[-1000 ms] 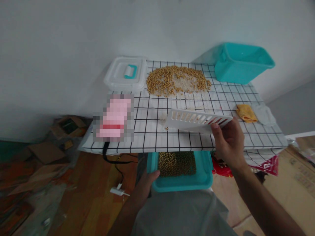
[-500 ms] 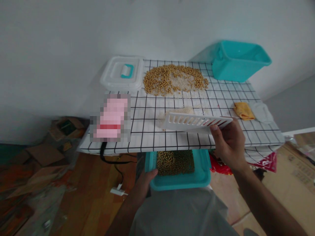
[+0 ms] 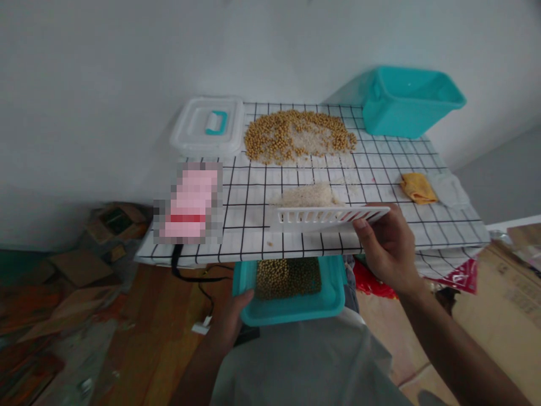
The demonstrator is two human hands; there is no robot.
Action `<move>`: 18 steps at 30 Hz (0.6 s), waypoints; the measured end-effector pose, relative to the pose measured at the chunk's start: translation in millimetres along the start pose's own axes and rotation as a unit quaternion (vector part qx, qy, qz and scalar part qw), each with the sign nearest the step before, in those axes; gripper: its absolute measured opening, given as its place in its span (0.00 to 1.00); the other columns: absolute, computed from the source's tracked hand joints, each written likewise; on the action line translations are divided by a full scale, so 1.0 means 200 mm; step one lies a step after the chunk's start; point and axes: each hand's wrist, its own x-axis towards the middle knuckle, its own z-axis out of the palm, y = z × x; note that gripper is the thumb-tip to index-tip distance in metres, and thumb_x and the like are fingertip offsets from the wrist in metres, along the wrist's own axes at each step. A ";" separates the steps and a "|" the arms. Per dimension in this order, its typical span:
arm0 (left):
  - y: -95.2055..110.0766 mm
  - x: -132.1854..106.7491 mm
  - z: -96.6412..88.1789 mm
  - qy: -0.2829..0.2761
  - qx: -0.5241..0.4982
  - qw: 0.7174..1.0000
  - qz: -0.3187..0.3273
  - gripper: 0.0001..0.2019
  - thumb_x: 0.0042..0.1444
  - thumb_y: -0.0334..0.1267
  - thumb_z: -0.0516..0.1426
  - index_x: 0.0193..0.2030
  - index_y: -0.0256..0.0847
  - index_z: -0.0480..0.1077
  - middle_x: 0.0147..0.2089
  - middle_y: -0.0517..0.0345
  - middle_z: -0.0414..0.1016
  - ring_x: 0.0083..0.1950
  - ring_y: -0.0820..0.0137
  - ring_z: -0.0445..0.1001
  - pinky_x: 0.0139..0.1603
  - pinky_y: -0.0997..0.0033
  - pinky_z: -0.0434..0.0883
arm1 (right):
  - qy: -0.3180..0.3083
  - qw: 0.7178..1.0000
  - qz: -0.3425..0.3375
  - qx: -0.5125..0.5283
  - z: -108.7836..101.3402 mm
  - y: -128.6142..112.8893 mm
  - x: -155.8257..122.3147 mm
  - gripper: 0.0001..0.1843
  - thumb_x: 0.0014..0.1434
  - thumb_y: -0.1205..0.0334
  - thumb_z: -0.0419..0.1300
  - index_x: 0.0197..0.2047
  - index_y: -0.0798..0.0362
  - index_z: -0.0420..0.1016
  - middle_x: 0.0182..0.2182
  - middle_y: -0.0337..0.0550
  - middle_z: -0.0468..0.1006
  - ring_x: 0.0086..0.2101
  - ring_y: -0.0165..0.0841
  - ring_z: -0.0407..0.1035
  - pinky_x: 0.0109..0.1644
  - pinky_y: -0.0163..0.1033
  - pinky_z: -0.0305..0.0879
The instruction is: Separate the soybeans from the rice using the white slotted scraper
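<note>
My left hand (image 3: 231,318) grips the left rim of a teal plastic container (image 3: 291,313) just below the table's front edge. Soybeans (image 3: 273,277) lie inside it, partly in shadow. My right hand (image 3: 389,248) is closed around the right end of a white slotted plastic plate (image 3: 313,217), which stands on its long edge near the table's front. Right behind the plate is a low heap of small pale grains (image 3: 310,195), perhaps rice. One loose bean (image 3: 270,244) rests in front of it. Farther back, soybeans (image 3: 270,138) spread around more pale grains (image 3: 313,137).
A grid-patterned cloth (image 3: 245,225) covers the table. A clear lidded box (image 3: 194,127) stands back left, a blurred pink object (image 3: 192,203) front left. At right are a teal bin (image 3: 406,110), a yellow cloth (image 3: 417,188) and a white cloth (image 3: 451,190). Cardboard (image 3: 76,282) lies on the floor.
The slotted plate in my right hand has moved a little left and toward me, showing more of the grain heap. My left hand and the teal container have shifted left.
</note>
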 end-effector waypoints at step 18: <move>-0.12 0.10 -0.19 0.038 -0.034 0.999 -0.016 0.06 0.43 0.42 0.67 0.29 0.46 0.77 0.30 0.51 0.84 0.63 0.42 0.73 0.62 0.49 0.72 | -0.108 0.992 0.043 0.041 -0.08 -0.07 -0.13 0.09 0.64 0.65 0.62 0.47 0.46 0.75 0.40 0.44 0.80 0.41 0.38 0.76 0.42 0.45 0.75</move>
